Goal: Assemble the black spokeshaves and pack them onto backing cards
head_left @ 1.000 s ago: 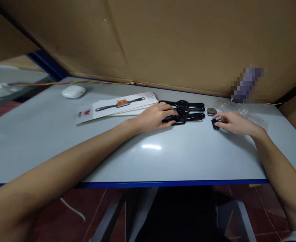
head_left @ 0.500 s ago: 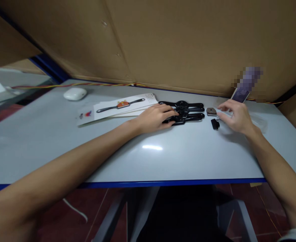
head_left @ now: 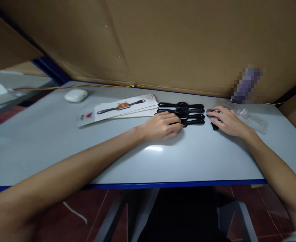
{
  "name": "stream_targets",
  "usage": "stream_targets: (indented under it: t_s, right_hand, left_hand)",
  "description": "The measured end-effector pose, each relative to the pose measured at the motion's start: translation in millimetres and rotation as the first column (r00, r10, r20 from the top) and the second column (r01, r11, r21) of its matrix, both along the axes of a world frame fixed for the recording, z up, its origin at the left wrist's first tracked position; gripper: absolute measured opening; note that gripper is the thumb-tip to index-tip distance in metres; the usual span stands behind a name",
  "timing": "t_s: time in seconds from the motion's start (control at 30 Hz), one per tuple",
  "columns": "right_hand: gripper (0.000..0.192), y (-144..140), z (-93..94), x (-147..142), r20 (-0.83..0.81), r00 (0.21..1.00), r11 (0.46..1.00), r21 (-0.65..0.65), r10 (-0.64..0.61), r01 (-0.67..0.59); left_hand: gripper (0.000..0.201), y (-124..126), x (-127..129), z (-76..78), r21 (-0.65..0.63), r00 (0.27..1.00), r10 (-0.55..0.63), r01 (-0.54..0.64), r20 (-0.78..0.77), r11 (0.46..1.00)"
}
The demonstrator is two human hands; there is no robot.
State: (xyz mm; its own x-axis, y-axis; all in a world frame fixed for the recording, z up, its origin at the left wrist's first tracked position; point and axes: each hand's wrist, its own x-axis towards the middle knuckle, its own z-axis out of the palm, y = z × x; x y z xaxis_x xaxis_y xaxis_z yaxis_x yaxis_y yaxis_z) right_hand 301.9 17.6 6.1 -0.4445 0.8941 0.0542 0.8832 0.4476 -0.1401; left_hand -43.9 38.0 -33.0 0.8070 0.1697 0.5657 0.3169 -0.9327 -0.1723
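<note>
Several black spokeshaves (head_left: 193,106) lie in a row, one below another, on the grey table. My left hand (head_left: 164,125) is closed on the nearest spokeshave (head_left: 195,122), its fingers curled over the left handle and covering it. To the right, my right hand (head_left: 227,121) rests palm down with its fingers apart. Its fingertips touch or cover small metal pieces (head_left: 208,111) next to the handle ends. A small black part (head_left: 214,127) shows beneath that hand. How many pieces lie under the fingers cannot be seen.
Fanned printed cards (head_left: 124,107) with a spokeshave picture lie left of the tools. A white rounded case (head_left: 76,95) sits farther left. Clear plastic packaging (head_left: 255,121) lies at right, near a pixelated purple object (head_left: 246,87) against the cardboard wall (head_left: 178,43).
My left hand has drawn slightly nearer, and the spokeshaves now lie more evenly spaced. My right hand has lowered and flattened, moving left over the small metal pieces.
</note>
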Motion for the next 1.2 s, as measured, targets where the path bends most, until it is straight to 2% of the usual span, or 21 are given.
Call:
stream_targets:
  t_s: [0.2, 0.4, 0.53, 0.7, 0.83, 0.9, 1.03, 1.13, 1.2]
  right_hand:
    - [0.054, -1, -2.2, -7, -0.037, 0.999, 1.0, -0.002, -0.017, 0.017]
    - [0.051, -1, -3.1, -11, -0.048, 0.998, 0.999, 0.025, -0.028, 0.029]
    - [0.051, -4, -2.0, -12, 0.003, 1.0, 0.999, 0.04, 0.003, -0.003]
    - [0.052, -5, -4.7, -11, 0.044, 0.999, 0.998, 0.059, 0.027, -0.03]
    - [0.05, -3, -7.2, -9, 0.007, 1.0, 0.996, 0.089, 0.023, -0.024]
    - [0.049, -3, -7.0, -9, 0.007, 1.0, 0.996, 0.087, 0.02, -0.02]
    - [0.046, -3, -5.3, -8, 0.021, 1.0, 0.995, 0.101, -0.005, 0.002]
    - [0.041, -3, -5.4, -7, 0.018, 1.0, 0.992, 0.13, -0.011, 0.008]
    - [0.039, -2, -6.1, -7, 0.005, 1.0, 0.989, 0.144, -0.012, 0.011]
  left_hand:
    - [0.027, 4, 1, -1.9, -0.163, 0.998, -0.058, 0.062, 0.026, 0.985]
    - [0.029, 5, -1, -1.7, -0.246, 1.0, -0.023, 0.022, 0.0, 0.969]
    - [0.028, -8, 2, 3.8, -0.268, 0.998, -0.068, 0.067, 0.008, 0.961]
    - [0.027, -31, 16, 9.5, -0.414, 0.987, -0.162, 0.156, 0.02, 0.897]
    - [0.025, -43, 22, 13.3, -0.466, 0.972, -0.183, 0.233, 0.15, 0.854]
    - [0.024, -45, 22, 16.1, -0.497, 0.959, -0.114, 0.234, 0.259, 0.836]
    - [0.024, -39, 17, 19.1, -0.617, 0.916, 0.172, 0.098, 0.363, 0.781]
    - [0.028, -26, 13, 16.8, -0.733, 0.879, 0.366, -0.027, 0.307, 0.68]
    - [0.032, -18, 12, 14.5, -0.789, 0.869, 0.414, -0.044, 0.273, 0.613]
